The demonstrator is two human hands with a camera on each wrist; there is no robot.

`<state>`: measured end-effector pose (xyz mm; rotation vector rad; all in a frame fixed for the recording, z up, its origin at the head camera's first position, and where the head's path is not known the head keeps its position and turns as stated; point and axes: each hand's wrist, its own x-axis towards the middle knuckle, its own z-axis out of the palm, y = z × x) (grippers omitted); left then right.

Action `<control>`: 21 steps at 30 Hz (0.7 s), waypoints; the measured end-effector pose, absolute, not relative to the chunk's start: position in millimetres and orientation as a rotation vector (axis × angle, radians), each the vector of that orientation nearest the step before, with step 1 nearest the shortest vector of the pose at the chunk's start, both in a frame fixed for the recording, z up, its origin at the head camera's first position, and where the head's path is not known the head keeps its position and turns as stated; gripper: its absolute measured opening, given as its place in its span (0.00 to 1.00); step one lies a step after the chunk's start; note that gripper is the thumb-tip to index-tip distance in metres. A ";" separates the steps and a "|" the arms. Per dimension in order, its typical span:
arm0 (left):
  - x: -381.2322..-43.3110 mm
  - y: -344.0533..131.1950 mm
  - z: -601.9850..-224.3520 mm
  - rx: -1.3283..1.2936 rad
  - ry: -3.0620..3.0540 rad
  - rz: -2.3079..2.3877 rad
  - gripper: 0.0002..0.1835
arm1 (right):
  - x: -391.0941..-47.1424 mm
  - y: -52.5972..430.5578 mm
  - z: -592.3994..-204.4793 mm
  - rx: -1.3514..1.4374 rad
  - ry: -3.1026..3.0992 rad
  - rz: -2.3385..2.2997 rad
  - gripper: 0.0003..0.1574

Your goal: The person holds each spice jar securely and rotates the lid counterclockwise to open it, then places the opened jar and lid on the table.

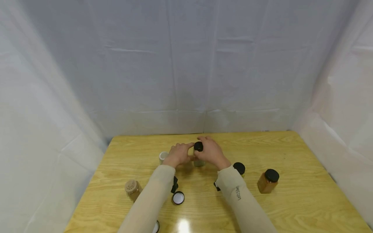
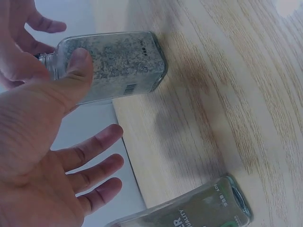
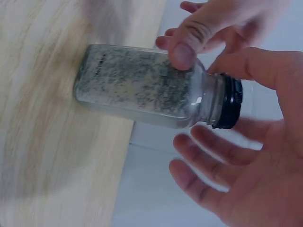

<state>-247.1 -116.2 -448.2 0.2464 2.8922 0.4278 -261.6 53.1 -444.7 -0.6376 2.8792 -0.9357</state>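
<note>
A square glass seasoning jar with speckled grey-white contents stands upright near the table's far middle. My left hand pinches its upper body, the thumb pressed on the glass and the other three fingers spread away, as the left wrist view shows. Around the jar's black lid curve the thumb and index finger of my right hand, with its remaining fingers loose beside the neck. Screw threads show below the lid in the right wrist view. Part of the right hand's grip is hidden behind the lid.
Left of the hands are a white-topped jar and a brown-filled jar with a holed top. Loose lids lie nearer. On the right stand a black-lidded jar and a brown-filled one. White sheets surround the table.
</note>
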 end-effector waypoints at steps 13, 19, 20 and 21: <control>-250.4 -118.2 -450.6 0.243 2.887 0.427 0.39 | -262.6 52.6 -444.5 -0.636 2.897 -0.901 0.34; -249.9 -120.5 -450.2 0.248 2.881 0.425 0.40 | -260.3 50.6 -441.3 -0.541 2.929 -0.865 0.40; -249.9 -120.8 -450.1 0.249 2.882 0.429 0.40 | -260.5 50.2 -441.3 -0.529 2.932 -0.876 0.38; -249.8 -121.1 -450.0 0.250 2.884 0.434 0.40 | -260.9 49.8 -441.4 -0.525 2.933 -0.890 0.36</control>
